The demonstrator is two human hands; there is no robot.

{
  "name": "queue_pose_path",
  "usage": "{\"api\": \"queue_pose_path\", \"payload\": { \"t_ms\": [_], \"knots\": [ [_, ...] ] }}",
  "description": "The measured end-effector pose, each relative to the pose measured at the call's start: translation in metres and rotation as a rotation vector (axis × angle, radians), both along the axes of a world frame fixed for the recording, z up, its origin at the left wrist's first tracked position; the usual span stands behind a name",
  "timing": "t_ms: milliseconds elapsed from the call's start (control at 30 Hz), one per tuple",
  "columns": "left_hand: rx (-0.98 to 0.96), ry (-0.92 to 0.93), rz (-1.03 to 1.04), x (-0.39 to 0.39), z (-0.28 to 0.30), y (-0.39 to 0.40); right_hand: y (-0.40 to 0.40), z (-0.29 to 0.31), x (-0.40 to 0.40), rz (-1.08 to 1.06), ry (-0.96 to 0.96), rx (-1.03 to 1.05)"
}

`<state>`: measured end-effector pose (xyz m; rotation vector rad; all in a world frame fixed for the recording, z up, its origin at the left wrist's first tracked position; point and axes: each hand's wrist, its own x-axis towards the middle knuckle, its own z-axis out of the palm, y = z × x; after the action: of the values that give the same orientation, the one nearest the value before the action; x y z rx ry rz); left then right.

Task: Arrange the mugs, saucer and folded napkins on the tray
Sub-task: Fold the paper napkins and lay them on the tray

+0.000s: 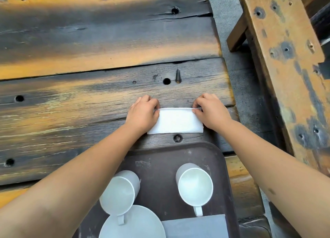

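Note:
A white napkin [175, 121] lies on the wooden table just beyond the dark brown tray [160, 159]. My left hand [142, 112] pinches its far left corner and my right hand [209, 110] pinches its far right corner, with the far edge lifted in a fold. On the tray stand two white mugs, one at the left [118, 193] and one at the right [195, 185], both with handles toward me. A white saucer [137, 223] sits at the tray's near left, and a folded napkin [196, 226] lies at its near right.
The weathered plank table [89, 94] stretches away to the left and far side, with bolt holes in it. Its right edge runs close to my right hand. A wooden bench [282, 59] stands to the right across a strip of concrete floor.

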<state>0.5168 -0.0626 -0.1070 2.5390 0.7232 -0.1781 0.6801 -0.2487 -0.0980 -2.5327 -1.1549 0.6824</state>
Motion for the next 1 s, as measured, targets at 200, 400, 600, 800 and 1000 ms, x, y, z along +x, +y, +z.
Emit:
{"api": "queue_pose_path", "payload": {
  "t_ms": [200,400,600,800,1000],
  "knots": [
    [-0.027,-0.017,-0.035,-0.005,0.010,0.000,-0.008,0.008,0.000,0.057,0.075,0.071],
    [-0.070,0.042,-0.123,-0.015,0.034,-0.009,-0.030,0.032,-0.010,-0.022,0.168,0.143],
    [-0.083,-0.073,-0.191,-0.035,0.065,-0.027,-0.056,0.065,-0.025,-0.058,0.173,0.153],
    [-0.192,-0.234,-0.088,-0.070,0.107,-0.047,-0.079,0.106,-0.046,-0.046,0.146,0.228],
    [-0.439,-0.348,0.074,-0.110,0.153,-0.079,-0.107,0.146,-0.077,-0.119,0.387,0.358]
  ]
}}
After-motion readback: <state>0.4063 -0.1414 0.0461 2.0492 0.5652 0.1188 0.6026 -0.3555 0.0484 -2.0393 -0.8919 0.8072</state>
